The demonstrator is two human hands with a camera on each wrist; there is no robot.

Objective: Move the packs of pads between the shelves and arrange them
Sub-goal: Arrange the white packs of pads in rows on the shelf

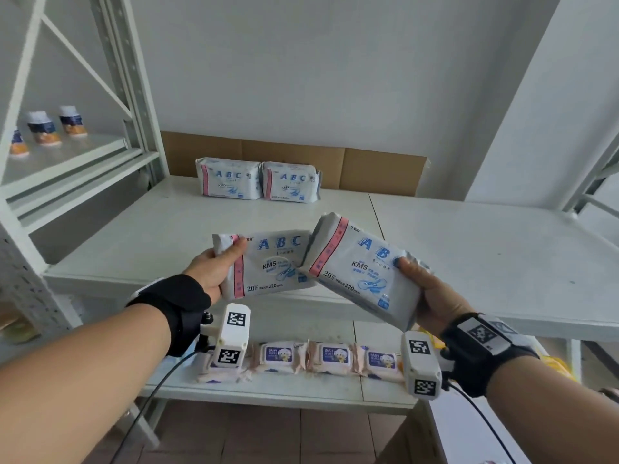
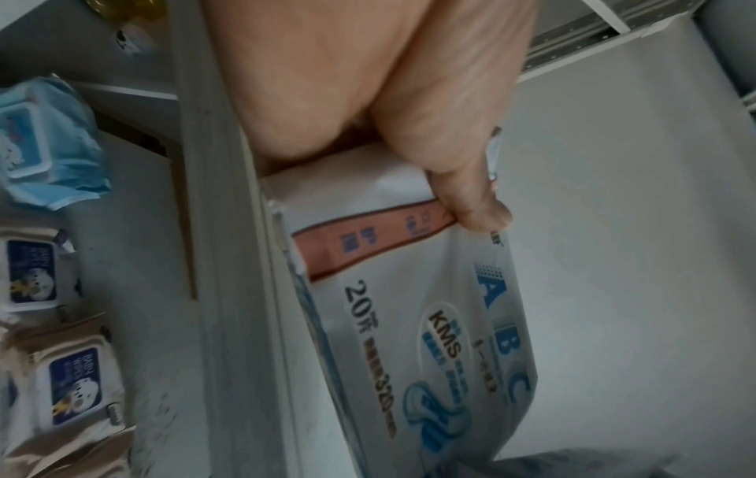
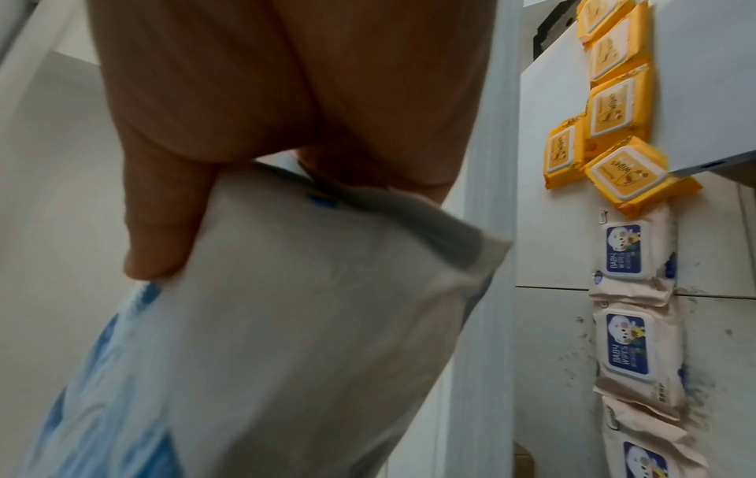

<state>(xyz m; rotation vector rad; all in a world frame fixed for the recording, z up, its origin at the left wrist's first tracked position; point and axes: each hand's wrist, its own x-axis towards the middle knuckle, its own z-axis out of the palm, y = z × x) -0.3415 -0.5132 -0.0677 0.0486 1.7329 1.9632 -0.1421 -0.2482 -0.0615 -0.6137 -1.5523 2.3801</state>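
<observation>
Your left hand (image 1: pixel 214 267) grasps one pack of pads (image 1: pixel 271 264) and your right hand (image 1: pixel 427 293) grasps another pack (image 1: pixel 355 266), both held above the shelf (image 1: pixel 469 236) where two packs (image 1: pixel 258 179) stand at the back.

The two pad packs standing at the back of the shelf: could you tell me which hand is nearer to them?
Left. The left hand, gripping a pack, is almost straight in front of the standing packs; the right hand, gripping another, is off to their right and lower in the head view.
</observation>
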